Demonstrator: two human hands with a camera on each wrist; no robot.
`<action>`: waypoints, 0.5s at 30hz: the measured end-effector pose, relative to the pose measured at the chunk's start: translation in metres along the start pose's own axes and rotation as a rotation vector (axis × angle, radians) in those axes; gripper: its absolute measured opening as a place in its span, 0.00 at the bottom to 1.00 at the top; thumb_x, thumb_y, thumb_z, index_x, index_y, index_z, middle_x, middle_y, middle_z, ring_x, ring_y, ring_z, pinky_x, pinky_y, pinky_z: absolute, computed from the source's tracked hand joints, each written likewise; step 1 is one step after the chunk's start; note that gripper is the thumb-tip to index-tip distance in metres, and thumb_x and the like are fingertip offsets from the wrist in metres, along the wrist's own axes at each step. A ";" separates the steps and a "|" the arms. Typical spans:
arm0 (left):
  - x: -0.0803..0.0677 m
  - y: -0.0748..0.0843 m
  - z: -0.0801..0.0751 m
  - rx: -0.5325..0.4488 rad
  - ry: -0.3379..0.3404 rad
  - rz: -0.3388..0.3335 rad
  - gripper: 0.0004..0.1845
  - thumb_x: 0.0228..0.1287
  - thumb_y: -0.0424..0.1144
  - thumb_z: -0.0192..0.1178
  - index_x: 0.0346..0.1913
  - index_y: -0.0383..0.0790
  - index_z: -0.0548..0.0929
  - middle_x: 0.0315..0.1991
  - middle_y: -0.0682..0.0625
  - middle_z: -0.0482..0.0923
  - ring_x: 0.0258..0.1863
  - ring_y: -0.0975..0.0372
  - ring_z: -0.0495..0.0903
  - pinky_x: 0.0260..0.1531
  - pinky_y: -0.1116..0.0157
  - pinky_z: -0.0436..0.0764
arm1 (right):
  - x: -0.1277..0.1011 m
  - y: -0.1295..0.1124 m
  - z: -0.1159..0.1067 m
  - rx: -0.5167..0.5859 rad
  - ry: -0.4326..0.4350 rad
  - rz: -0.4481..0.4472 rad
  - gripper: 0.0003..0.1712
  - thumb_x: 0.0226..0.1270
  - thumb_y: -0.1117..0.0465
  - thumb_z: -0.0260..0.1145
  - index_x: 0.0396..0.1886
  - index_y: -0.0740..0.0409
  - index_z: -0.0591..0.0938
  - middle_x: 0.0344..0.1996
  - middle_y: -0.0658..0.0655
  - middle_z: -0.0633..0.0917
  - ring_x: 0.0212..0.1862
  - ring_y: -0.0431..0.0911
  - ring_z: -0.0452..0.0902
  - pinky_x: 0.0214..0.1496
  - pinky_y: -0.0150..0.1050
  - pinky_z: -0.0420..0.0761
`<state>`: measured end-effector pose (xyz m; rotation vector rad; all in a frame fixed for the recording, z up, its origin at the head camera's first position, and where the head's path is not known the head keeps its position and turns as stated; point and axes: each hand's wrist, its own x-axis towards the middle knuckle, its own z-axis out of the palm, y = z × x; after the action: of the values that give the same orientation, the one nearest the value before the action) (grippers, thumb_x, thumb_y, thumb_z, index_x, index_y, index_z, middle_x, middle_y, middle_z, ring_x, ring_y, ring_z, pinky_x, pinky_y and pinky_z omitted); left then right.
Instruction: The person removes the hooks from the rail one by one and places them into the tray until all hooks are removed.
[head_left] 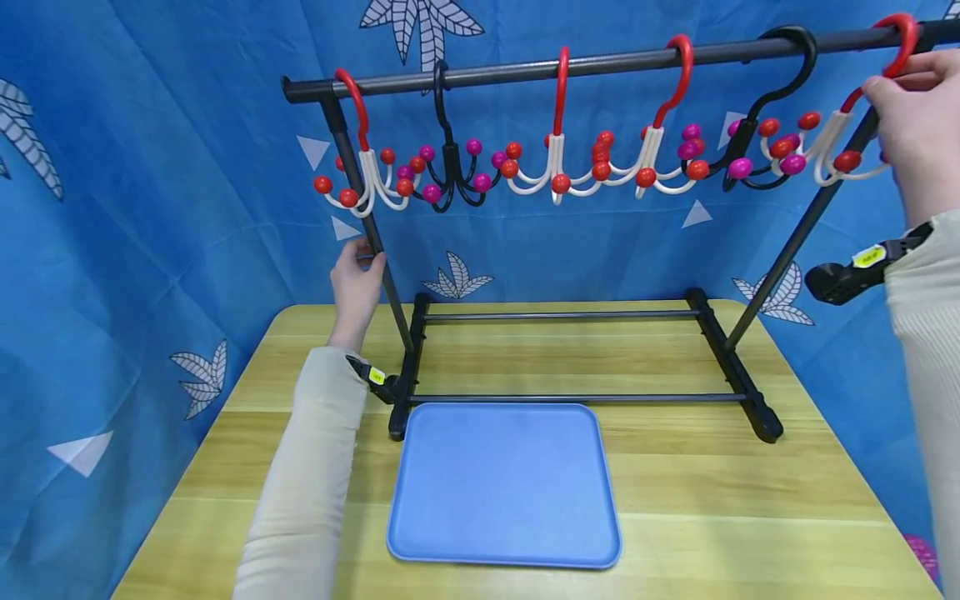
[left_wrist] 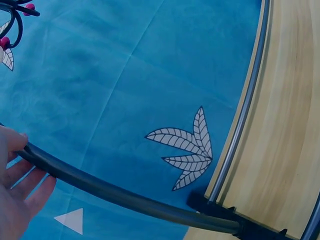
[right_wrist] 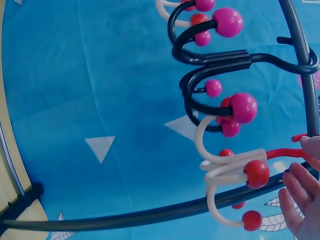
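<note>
A black rack [head_left: 495, 73] stands on the wooden table, and several multi-prong hooks hang from its top bar. My left hand [head_left: 362, 258] grips the rack's left upright pole [head_left: 390, 292]; in the left wrist view the thumb and fingers [left_wrist: 30, 192] wrap that pole [left_wrist: 125, 196]. My right hand [head_left: 885, 83] is raised to the bar's far right end and pinches the red neck of a red-and-white hook [head_left: 896, 37] with red balls. The right wrist view shows this hook [right_wrist: 245, 170] beside my fingers [right_wrist: 300, 195]. Just left of it hangs a black hook [head_left: 787, 50] with magenta balls [right_wrist: 243, 106].
An empty blue tray [head_left: 502, 483] lies on the table [head_left: 750, 500] in front of the rack's base. More red-and-white hooks [head_left: 558, 125] and another black hook [head_left: 448, 162] hang along the bar. Blue patterned cloth surrounds the table at the back and sides.
</note>
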<state>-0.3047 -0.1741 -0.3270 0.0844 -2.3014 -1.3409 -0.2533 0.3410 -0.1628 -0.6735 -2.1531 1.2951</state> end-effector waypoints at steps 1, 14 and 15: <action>0.000 0.000 0.000 -0.001 0.007 -0.006 0.16 0.65 0.38 0.53 0.54 0.38 0.73 0.50 0.42 0.75 0.49 0.53 0.75 0.49 0.59 0.74 | 0.001 -0.001 0.000 -0.004 0.000 -0.001 0.25 0.65 0.44 0.52 0.62 0.32 0.64 0.49 0.30 0.67 0.44 0.26 0.63 0.61 0.30 0.64; -0.003 0.004 0.003 0.014 0.065 -0.027 0.13 0.65 0.37 0.54 0.51 0.37 0.75 0.46 0.41 0.77 0.46 0.53 0.77 0.48 0.59 0.74 | 0.000 -0.011 -0.004 0.103 -0.007 -0.063 0.22 0.62 0.45 0.55 0.57 0.33 0.70 0.44 0.31 0.69 0.40 0.27 0.60 0.59 0.26 0.62; -0.003 0.004 0.003 0.017 0.067 -0.028 0.13 0.65 0.37 0.54 0.50 0.37 0.76 0.46 0.41 0.77 0.45 0.53 0.77 0.48 0.59 0.74 | 0.000 -0.012 -0.005 0.104 -0.005 -0.069 0.23 0.62 0.45 0.55 0.58 0.34 0.70 0.44 0.31 0.69 0.40 0.27 0.60 0.57 0.25 0.62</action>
<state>-0.3026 -0.1684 -0.3264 0.1646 -2.2637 -1.3124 -0.2519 0.3387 -0.1501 -0.5494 -2.0786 1.3623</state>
